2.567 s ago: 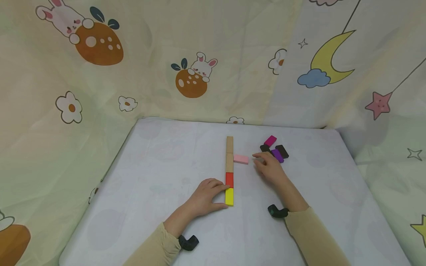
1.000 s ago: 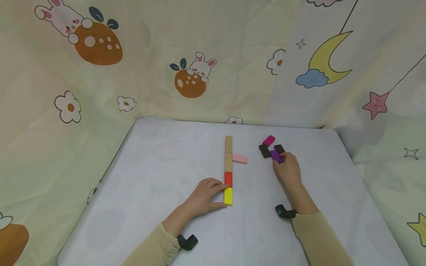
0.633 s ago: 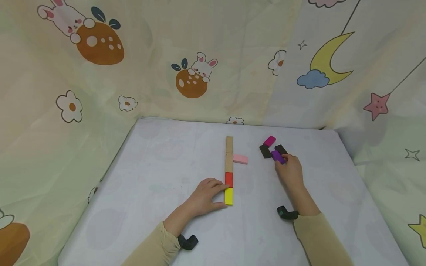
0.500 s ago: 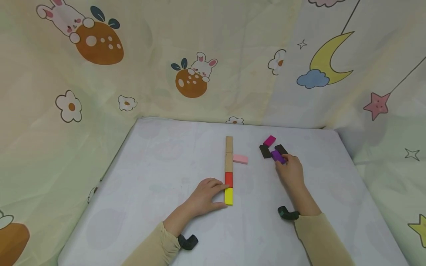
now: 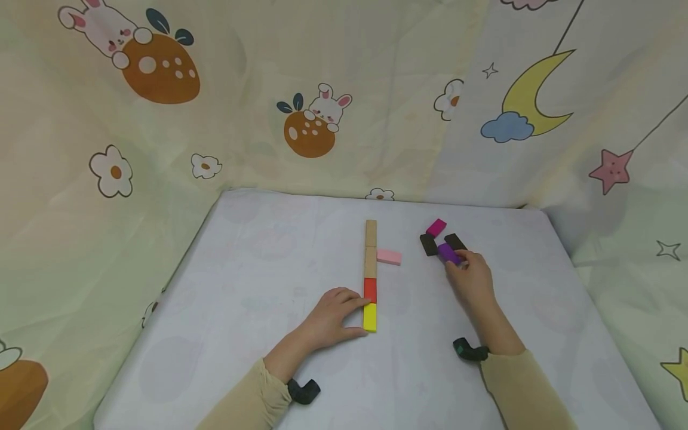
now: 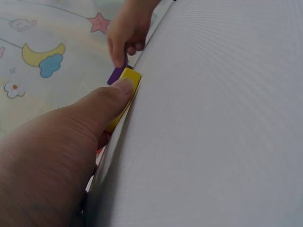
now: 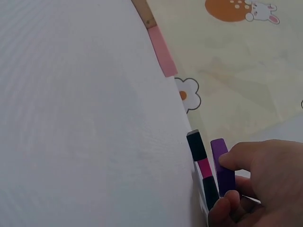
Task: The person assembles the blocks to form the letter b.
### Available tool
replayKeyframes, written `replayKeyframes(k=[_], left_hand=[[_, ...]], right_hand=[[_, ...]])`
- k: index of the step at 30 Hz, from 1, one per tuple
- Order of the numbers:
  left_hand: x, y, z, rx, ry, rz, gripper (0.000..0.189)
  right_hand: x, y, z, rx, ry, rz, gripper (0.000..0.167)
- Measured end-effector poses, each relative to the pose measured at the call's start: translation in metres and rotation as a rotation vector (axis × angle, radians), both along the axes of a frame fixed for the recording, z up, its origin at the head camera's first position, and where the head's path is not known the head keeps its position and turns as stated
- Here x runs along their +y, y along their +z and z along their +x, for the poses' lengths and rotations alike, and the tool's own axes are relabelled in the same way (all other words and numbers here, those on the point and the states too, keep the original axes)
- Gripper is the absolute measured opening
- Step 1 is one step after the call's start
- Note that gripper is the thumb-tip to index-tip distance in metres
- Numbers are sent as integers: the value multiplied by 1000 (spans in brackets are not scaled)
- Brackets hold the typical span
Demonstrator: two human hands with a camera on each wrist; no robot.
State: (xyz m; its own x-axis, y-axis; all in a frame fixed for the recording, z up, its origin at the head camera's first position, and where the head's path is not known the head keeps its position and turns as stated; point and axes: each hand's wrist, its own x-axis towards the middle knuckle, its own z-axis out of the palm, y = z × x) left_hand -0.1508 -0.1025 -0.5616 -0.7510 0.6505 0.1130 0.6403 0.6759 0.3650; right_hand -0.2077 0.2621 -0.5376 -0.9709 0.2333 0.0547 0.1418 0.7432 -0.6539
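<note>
My left hand [image 5: 332,319] holds the yellow block [image 5: 370,318] at the near end of a row, its thumb against the block and its index fingertip by the join with the red block [image 5: 370,290]. Two tan blocks [image 5: 371,248] continue that row away from me. At right, my right hand [image 5: 473,278] pinches a purple block [image 7: 221,165] between thumb and fingers. Around the purple block lie a magenta block [image 5: 436,227] and two black blocks, one at left [image 5: 428,245] and one behind [image 5: 454,240]. A pink block [image 5: 389,257] juts from the row's right side.
The white-covered table [image 5: 258,257] carries all the blocks. Behind it hangs a cloth [image 5: 387,137] printed with rabbits, flowers and a moon. Dark devices [image 5: 304,392] are worn at both wrists, beside beige sleeves [image 5: 244,397].
My right hand has moved right from near the pink block to the purple block and now pinches it. The left hand and the row have stayed in place.
</note>
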Motion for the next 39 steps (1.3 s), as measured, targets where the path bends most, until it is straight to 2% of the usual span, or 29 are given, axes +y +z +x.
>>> replayKeyframes(k=[4,11,21,28,39], left_hand=[[0,2,1,-3,1,-1,65],[0,2,1,-10,2,-1,65],[0,0,1,-8,4,-6,65],[0,-1,1,10,-1,5,65],[0,-1,1,15,-3,6,65]], right_hand=[[-4,1,4,31,43,-16,46],[-20,4,9,12,126,-26,45],[-29,-1,5,-28,243,13,41],[-31,-3,-1,0,315,34,41],[-36,-7,-8,-21,346,50,38]])
